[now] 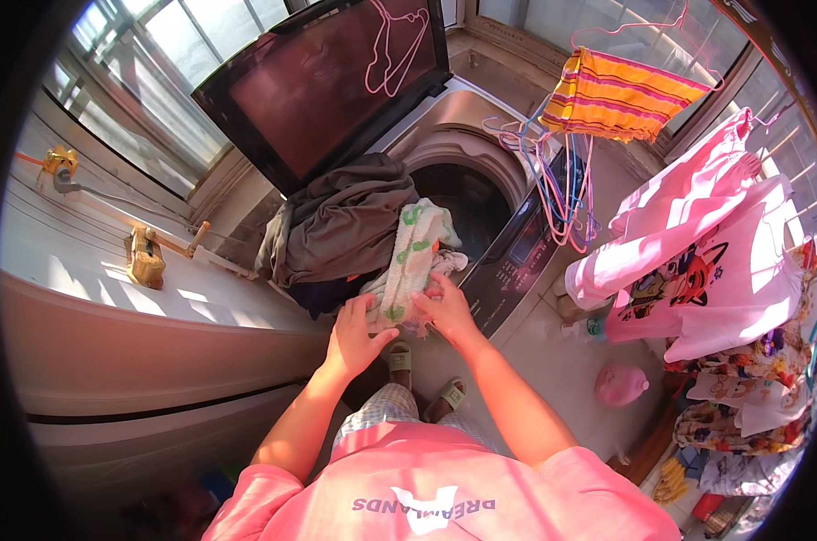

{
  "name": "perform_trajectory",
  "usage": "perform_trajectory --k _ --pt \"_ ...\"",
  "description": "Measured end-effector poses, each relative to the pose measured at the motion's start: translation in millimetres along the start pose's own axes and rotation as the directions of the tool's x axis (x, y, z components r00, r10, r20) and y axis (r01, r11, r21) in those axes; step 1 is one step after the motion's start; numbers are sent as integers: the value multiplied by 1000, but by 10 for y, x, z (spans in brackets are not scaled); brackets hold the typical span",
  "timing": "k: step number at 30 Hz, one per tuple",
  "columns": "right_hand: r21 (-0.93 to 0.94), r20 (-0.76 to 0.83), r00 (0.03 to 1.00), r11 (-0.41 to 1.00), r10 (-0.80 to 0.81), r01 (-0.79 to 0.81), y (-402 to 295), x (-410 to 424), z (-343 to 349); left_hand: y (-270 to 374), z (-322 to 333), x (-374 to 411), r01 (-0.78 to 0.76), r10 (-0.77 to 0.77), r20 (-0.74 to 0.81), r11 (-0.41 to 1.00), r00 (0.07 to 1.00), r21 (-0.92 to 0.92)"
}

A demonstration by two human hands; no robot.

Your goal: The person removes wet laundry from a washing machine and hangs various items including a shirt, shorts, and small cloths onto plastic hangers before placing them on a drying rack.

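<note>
A white terry towel (412,253) with green and orange marks lies bunched over the front edge of a top-loading washing machine. My left hand (354,338) is at the towel's lower left, thumb spread from the fingers, fingertips against the bunched cloth. On the other side, my right hand (447,312) has thumb and fingers at the towel's right edge; its grip is unclear. A heap of dark grey-brown cloth (347,220) rests left of the towel, with dark purple fabric (327,294) under it. Behind the towel opens the dark washing machine drum (466,203).
The washing machine lid (327,88) stands raised, a pink hanger in front. Several hangers (557,182) hang over the control panel (517,260). A striped cloth (625,95) and pink garments (706,270) hang right. A crank winder (148,257) is on the left wall. A pink bottle (620,385) lies on the floor.
</note>
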State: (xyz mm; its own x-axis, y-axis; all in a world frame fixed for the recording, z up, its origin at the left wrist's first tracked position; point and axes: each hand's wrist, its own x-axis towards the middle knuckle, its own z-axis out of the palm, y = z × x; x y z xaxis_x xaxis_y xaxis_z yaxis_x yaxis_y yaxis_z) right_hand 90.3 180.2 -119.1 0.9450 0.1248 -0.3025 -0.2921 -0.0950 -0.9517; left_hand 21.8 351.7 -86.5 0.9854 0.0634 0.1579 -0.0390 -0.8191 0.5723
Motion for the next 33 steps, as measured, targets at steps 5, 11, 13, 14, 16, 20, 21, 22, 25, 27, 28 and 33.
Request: perform_trajectory --k 5,11,13,14,16,20,21,22,25,27,28,33 --pt "1 239 950 978 203 -209 218 112 68 -356 449 -70 28 -29 6 993 1000 116" --pt "634 434 841 553 324 -540 -103 -177 -300 649 -398 -11 214 91 442 777 893 -592" --pt "694 563 814 452 146 -561 -260 -229 -358 878 -381 -128 -50 486 542 775 686 -630" --pt "764 457 887 482 64 -429 -362 -233 -351 1000 -427 -202 -54 560 600 756 571 -653" --pt "870 282 954 447 -100 -210 -636 -305 -426 997 -399 -239 -104 657 569 695 494 -712" --pt "792 246 952 604 -181 -90 -1050 -447 -783 717 -390 -31 -70 678 624 697 387 -714" --pt "645 198 976 762 -92 -59 -986 -390 -839 686 -401 9 -214 693 579 701 429 -681" --pt "613 216 973 786 -79 -73 -1017 -445 -775 583 -304 21 -71 596 552 714 584 -696" --pt "225 289 956 974 -53 -14 -1225 -736 -358 480 -402 161 550 295 577 176 761 -816" --pt "-55 598 796 986 -94 158 -1217 -781 -116 534 -748 221 673 392 557 -283 732 -684" --pt "-253 677 722 966 139 51 -1390 -804 47 493 -838 159 593 274 544 -141 793 -793" --pt "-344 741 640 934 205 98 -1761 -733 532 301 -1415 8 60 -40 54 145 998 -988"
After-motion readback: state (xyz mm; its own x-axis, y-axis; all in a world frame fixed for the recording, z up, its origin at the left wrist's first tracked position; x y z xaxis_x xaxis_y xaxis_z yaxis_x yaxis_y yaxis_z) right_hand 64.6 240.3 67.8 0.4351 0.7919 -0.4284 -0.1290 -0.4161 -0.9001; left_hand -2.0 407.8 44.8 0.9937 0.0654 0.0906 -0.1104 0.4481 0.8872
